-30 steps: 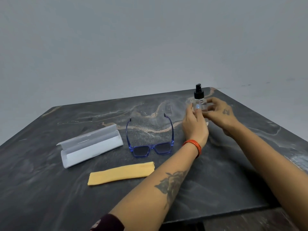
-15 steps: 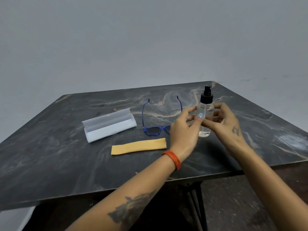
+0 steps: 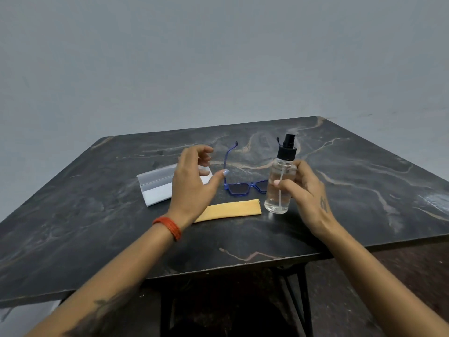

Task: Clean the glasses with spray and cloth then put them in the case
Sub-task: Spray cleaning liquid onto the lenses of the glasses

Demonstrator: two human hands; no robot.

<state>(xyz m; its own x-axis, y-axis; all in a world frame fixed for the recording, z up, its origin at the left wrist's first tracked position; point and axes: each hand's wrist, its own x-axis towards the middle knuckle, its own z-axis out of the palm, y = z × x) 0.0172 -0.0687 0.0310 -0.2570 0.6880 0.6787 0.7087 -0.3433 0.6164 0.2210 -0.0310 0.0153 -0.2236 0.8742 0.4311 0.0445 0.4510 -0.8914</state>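
Right hand (image 3: 306,190) grips spray bottle (image 3: 279,188) upright, lifted. Left hand (image 3: 193,183) loose, fingers spread, empty. Glasses (image 3: 243,187) on table (image 3: 97,227) between hands; cloth (image 3: 230,210) just nearer; open case (image 3: 156,188) behind left hand.

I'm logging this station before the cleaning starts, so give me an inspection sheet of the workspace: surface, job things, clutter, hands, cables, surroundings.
Surface: dark marbled table, light veins.
Job's things: blue glasses lying unfolded; yellow cloth flat in front of them; white case open; clear spray bottle, black pump.
Clutter: nothing seen.
Hands: right hand grips the spray bottle; left hand open, holding nothing, over the case.
Cables: nothing seen.
Surroundings: plain grey wall; dark table legs below.
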